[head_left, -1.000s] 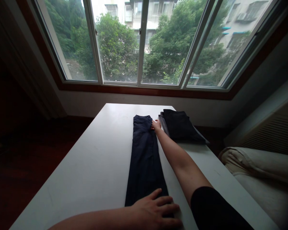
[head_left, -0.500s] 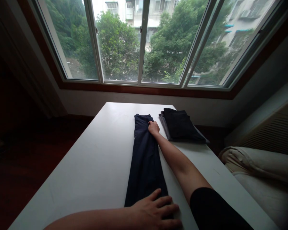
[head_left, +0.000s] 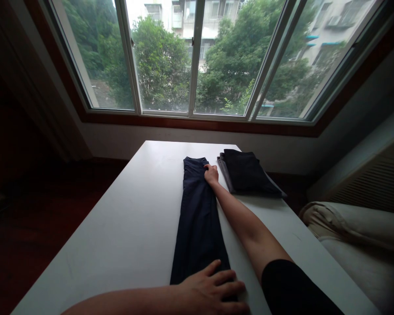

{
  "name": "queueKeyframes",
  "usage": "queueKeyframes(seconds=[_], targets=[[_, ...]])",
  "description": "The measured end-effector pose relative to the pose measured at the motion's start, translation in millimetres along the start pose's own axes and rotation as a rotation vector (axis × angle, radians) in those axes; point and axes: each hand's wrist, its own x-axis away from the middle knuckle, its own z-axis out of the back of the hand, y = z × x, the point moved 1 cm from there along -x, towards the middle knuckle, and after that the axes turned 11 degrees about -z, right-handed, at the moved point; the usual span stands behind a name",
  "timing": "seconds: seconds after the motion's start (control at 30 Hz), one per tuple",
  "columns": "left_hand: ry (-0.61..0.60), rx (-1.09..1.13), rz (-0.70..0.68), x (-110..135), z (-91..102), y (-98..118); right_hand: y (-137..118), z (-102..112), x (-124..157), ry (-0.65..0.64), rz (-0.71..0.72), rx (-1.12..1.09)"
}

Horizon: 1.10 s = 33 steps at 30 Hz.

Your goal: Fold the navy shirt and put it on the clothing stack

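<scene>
A long, narrow folded pair of dark navy trousers (head_left: 197,214) lies lengthwise down the middle of the white table (head_left: 131,218). My left hand (head_left: 213,286) rests flat on the near end of the trousers, fingers spread. My right hand (head_left: 211,174) is stretched out to the far end and its fingers are closed on the right edge of the cloth near the waistband. A folded stack of dark clothes (head_left: 246,173) sits just to the right of that hand.
A wide window (head_left: 197,57) with trees outside runs behind the table. On the right is a light cushion or sofa (head_left: 357,232) close to the table edge. A dark floor (head_left: 36,218) lies to the left.
My right hand moved from beside the trousers' far end onto their right edge and closed on the cloth. The left hand has stayed flat on the near end.
</scene>
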Motion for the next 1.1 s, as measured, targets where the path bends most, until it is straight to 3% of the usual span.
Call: queueKeyframes(seconds=[0.13,0.33,0.53,0.6,0.7,0.83,0.9,0.97,1.03,1.1], targets=[[-0.005,0.004,-0.004,-1,0.8,-1,-2,6,-3,-0.087,-0.051,0.073],[0.001,-0.006,-0.013,-2,1.7,-1,-11,16,-7,-0.146,0.022,0.091],[0.013,-0.047,-0.012,-1,-2.3,-1,-10,21,-6,-0.089,0.157,-0.054],[0.013,-0.058,-0.011,-1,-3.4,-1,-4,20,-4,-0.101,0.11,-0.034],[0.017,-0.085,-0.014,-2,-4.7,-1,2,20,2,-0.006,0.058,0.012],[0.025,-0.101,-0.022,-3,-5.2,-1,-5,17,8,0.095,0.229,0.031],[0.025,-0.097,-0.014,-3,-5.0,0,-9,12,11,0.031,0.342,0.069],[0.021,-0.087,-0.006,-3,-4.4,0,-10,4,13,-0.116,0.397,0.138],[0.015,-0.072,-0.004,-2,-3.4,1,-7,-4,14,-0.253,0.374,0.21],[0.008,-0.05,-0.006,-3,-2.6,1,-5,-9,15,-0.302,0.322,0.255]])
